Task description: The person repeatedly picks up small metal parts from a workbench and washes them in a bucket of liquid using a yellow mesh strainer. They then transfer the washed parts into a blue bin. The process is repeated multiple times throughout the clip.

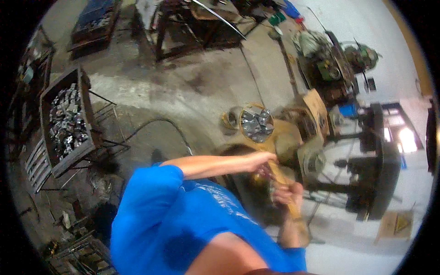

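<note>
A long, narrow tan strip (276, 173), which looks like wood, runs from one hand down past the other. My left hand (262, 160) is closed at its upper end. Lower down, my right hand (288, 193) has its fingers wrapped round it. A small reddish and brassy patch shows under the left hand, too blurred to name. Just beyond the hands stands a round yellow-rimmed bucket (257, 123) full of shiny metal parts. A smaller round can (230, 118) stands to its left.
A dark bin (85, 98) of small metal pieces stands on a stand at left. A drill press (371, 160) is at right, a green machine (330, 68) behind it. A cardboard piece (315, 107) lies near the bucket. A dark hose (160, 120) crosses the floor.
</note>
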`<state>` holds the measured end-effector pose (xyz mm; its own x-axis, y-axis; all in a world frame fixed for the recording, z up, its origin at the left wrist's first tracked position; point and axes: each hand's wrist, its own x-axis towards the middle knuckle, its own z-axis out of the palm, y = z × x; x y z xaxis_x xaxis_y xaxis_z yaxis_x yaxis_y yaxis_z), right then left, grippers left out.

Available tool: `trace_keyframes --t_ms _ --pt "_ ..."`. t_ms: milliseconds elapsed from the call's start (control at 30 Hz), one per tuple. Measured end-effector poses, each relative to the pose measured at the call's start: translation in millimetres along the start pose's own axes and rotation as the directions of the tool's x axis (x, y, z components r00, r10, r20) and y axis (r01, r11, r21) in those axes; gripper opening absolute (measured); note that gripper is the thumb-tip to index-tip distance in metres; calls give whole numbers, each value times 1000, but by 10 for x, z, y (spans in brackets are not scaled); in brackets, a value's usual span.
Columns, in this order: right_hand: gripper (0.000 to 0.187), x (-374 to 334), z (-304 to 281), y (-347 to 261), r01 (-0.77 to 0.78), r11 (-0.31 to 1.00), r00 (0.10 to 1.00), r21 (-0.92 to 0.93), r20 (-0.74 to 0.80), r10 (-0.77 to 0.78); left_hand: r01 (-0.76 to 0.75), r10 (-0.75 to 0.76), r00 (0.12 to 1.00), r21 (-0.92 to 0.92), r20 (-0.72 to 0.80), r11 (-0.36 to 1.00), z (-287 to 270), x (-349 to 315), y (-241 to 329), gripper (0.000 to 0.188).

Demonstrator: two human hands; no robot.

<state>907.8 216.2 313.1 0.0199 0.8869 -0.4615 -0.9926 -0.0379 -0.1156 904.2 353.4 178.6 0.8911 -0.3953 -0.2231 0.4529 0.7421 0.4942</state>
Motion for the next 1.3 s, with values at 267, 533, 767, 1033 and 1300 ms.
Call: trace_keyframes --t_ms 267,533,767,1033,1300 --pt "48 1938 487 -26 -95 989 993 109 -52 101 -259 195 932 -185 -306 948 -1318 -1033 1003 29" --pt "47 3853 732 -441 -441 897 897 -8 19 441 -488 325 745 -145 -582 861 -2504 -1682 1893 30" --pt "27 5514 1225 -563 -662 735 747 -147 -208 631 -691 450 227 183 -864 699 -3434 -2985 1958 33" --pt "26 7202 1707 -354 -692 708 705 -142 -343 620 -737 158 -239 285 -958 612 -3797 -4413 1674 29" --pt "27 8788 2474 204 -621 781 745 -75 -368 557 -784 256 -185 300 -949 544 -4584 -5485 2758 31"
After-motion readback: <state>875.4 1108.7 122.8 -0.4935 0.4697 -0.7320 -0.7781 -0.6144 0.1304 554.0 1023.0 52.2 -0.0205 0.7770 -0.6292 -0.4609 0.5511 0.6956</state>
